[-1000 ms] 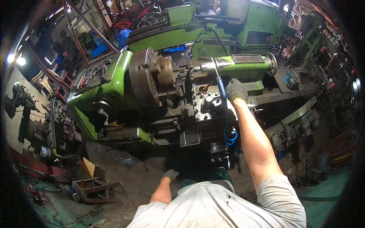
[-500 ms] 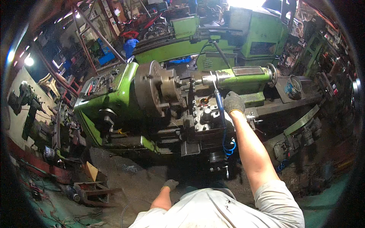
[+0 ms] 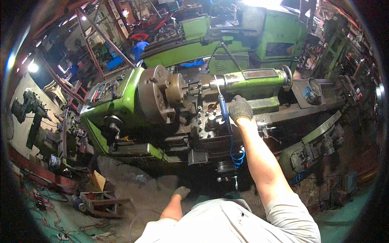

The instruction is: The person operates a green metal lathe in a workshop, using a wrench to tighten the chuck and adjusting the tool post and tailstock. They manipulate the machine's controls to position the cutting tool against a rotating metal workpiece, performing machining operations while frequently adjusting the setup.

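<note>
My gloved right hand (image 3: 240,109) reaches out over the lathe carriage and is closed on a blue air blow gun (image 3: 223,107). The gun's thin metal nozzle points up and away, close to the tailstock quill (image 3: 217,84). From its lower end hangs a blue coiled hose (image 3: 237,161). To the left, the lathe chuck (image 3: 156,93) carries a round metal workpiece (image 3: 175,88). Below the gun sits the tool post (image 3: 211,121) on the carriage. My left hand (image 3: 182,191), also gloved, hangs low by my body with loosely extended fingers; nothing shows in it.
The green headstock (image 3: 125,101) has small tools lying on top. A bucket (image 3: 312,91) stands at the right end of the bed, beyond the tailstock handwheel (image 3: 287,77). Behind is another green machine (image 3: 279,38). A metal frame (image 3: 105,204) lies on the floor at lower left.
The view has shifted slightly, so the lathe appears further left. My right hand and the blow gun have moved a little left together. My left hand has risen slightly.
</note>
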`<act>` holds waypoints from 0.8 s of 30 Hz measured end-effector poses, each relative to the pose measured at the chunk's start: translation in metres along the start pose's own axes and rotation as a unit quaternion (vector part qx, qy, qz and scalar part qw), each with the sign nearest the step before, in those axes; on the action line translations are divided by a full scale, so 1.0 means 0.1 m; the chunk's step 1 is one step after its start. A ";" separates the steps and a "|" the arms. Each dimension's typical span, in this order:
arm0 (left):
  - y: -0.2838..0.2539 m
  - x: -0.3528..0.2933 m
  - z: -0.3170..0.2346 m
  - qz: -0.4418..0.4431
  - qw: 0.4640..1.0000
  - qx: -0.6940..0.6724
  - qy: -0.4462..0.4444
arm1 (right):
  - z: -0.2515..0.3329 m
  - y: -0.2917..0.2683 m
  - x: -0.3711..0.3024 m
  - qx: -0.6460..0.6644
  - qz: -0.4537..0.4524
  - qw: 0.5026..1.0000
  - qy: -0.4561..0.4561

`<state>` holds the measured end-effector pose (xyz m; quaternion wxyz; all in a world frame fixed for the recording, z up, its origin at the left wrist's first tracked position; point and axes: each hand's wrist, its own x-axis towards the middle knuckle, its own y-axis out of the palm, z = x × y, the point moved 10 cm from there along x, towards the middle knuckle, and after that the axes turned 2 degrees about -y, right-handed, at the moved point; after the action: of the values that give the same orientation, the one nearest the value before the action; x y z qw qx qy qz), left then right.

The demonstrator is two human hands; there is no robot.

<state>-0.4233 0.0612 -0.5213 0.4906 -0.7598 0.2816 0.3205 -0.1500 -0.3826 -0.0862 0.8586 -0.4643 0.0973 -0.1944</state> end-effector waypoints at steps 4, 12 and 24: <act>0.07 0.08 0.29 -0.031 0.998 -0.034 -0.040 | 0.19 -0.05 -0.08 -0.003 0.039 0.999 -0.018; 0.14 -0.21 0.01 -0.036 0.994 -0.067 -0.073 | 0.13 -0.08 -0.09 0.006 0.055 0.998 -0.014; 0.52 -0.19 0.50 -0.031 0.992 -0.086 -0.090 | 0.23 -0.05 -0.12 -0.003 0.044 0.998 -0.041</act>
<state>-0.4849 0.0911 -0.5518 0.4562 -0.7757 0.1842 0.3953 -0.1544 -0.3629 -0.0696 0.8683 -0.4695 0.0824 -0.1369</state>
